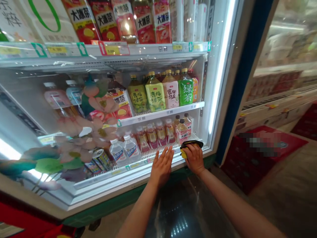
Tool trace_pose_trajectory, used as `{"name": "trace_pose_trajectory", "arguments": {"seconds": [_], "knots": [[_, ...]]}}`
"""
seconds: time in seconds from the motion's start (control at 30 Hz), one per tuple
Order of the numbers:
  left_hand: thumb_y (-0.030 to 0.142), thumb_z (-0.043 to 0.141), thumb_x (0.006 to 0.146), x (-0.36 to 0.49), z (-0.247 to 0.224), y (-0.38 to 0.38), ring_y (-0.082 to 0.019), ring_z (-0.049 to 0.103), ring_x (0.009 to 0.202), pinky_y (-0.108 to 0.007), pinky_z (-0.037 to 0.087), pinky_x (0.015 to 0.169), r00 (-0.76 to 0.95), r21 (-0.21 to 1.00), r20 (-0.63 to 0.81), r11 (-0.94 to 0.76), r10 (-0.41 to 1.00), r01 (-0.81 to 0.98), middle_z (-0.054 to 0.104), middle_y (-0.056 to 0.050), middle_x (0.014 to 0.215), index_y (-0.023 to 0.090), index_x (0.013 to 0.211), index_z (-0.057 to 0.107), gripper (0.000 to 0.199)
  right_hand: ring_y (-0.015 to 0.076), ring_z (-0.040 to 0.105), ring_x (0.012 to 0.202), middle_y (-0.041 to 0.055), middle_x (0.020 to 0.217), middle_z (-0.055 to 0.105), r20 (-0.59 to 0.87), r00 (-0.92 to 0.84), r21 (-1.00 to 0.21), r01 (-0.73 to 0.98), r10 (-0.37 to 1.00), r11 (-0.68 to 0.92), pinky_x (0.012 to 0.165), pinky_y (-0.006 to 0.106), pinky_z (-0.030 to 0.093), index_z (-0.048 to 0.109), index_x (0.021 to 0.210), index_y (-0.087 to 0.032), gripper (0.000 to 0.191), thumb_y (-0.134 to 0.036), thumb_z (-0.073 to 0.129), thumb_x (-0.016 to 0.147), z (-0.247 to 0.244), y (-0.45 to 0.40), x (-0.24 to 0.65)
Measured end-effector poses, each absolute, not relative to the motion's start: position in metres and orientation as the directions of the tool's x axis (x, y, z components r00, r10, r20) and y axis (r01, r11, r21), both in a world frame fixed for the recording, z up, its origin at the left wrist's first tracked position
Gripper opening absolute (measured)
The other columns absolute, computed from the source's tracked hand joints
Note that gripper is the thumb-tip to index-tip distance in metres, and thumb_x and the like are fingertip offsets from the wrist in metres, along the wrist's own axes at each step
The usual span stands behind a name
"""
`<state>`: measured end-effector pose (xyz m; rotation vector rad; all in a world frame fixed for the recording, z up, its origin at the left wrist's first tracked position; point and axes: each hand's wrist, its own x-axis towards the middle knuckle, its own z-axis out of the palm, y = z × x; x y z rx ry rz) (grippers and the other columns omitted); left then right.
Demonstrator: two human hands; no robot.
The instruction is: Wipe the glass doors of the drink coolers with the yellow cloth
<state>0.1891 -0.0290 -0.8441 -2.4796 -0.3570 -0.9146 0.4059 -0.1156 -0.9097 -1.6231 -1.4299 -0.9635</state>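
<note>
My left hand (162,165) is spread flat against the lower part of the glass door of a lit drinks cooler, its fingers pointing up. To its right, my right hand (195,158) grips a black and yellow object (192,144) at the glass; what it is I cannot make out. Behind the glass, small bottles with dark caps (182,131) and amber drinks (160,134) stand on the bottom shelf, with clear water bottles (119,152) and cans (102,159) further left. Green tea bottles (155,92) fill part of the middle shelf.
Flower decorations (74,153) cover the left side of the glass. Large cartons (106,19) stand on the top shelf. A dark blue post (244,89) edges the cooler on the right, with red boxes (260,155) beyond it. A dark, shiny surface (178,211) lies below my hands.
</note>
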Motion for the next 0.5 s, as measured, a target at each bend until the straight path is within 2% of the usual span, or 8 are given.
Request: {"name": "trace_pose_trajectory", "arguments": {"seconds": [0.07, 0.13, 0.3, 0.37, 0.5], "knots": [[0.012, 0.047, 0.095, 0.198, -0.846, -0.034, -0.018, 0.032, 0.153, -0.043, -0.001, 0.131, 0.744, -0.328, 0.662, -0.855, 0.095, 0.401, 0.045, -0.006, 0.158, 0.018, 0.157, 0.037, 0.063, 0.0298, 0.049, 0.132, 0.0108, 0.135, 0.059, 0.888, 0.143, -0.117, 0.989, 0.436, -0.087, 0.112, 0.050, 0.040, 0.058, 0.134, -0.027, 0.048, -0.015, 0.056, 0.087, -0.904, -0.115, 0.419], [0.013, 0.047, 0.094, 0.203, -0.847, -0.038, -0.018, 0.032, 0.153, -0.042, 0.000, 0.131, 0.758, -0.319, 0.643, -0.860, 0.111, 0.397, 0.045, -0.005, 0.158, 0.019, 0.156, 0.039, 0.063, 0.0294, 0.047, 0.135, 0.0111, 0.140, 0.056, 0.878, 0.246, -0.221, 0.969, 0.410, -0.108, 0.113, 0.051, 0.040, 0.054, 0.138, -0.027, 0.054, -0.013, 0.052, 0.087, -0.903, -0.116, 0.434], [0.012, 0.045, 0.095, 0.212, -0.852, -0.042, -0.018, 0.032, 0.153, -0.041, 0.001, 0.131, 0.780, -0.300, 0.609, -0.867, 0.146, 0.397, 0.041, -0.003, 0.160, 0.019, 0.153, 0.046, 0.058, 0.0323, 0.031, 0.150, 0.0177, 0.158, 0.036, 0.790, 0.571, -0.549, 0.821, 0.222, -0.158, 0.117, 0.061, 0.036, 0.024, 0.160, -0.022, 0.073, -0.012, 0.041, 0.090, -0.929, -0.108, 0.434], [0.013, 0.046, 0.095, 0.219, -0.857, -0.043, -0.019, 0.033, 0.152, -0.041, 0.003, 0.131, 0.788, -0.296, 0.595, -0.868, 0.159, 0.399, 0.039, -0.002, 0.162, 0.020, 0.152, 0.046, 0.058, 0.0321, 0.028, 0.152, 0.0182, 0.161, 0.031, 0.763, 0.607, -0.592, 0.794, 0.223, -0.137, 0.118, 0.061, 0.035, 0.018, 0.162, -0.022, 0.075, -0.012, 0.039, 0.091, -0.933, -0.102, 0.431], [0.018, 0.048, 0.096, 0.230, -0.866, -0.045, -0.021, 0.033, 0.153, -0.044, 0.008, 0.131, 0.811, -0.299, 0.566, -0.881, 0.145, 0.366, 0.036, -0.003, 0.164, 0.022, 0.155, 0.041, 0.060, 0.0282, 0.018, 0.156, 0.0129, 0.165, 0.029, 0.758, 0.614, -0.613, 0.786, 0.221, -0.082, 0.123, 0.061, 0.027, 0.017, 0.163, -0.024, 0.077, -0.010, 0.034, 0.089, -0.925, -0.095, 0.450]]}}
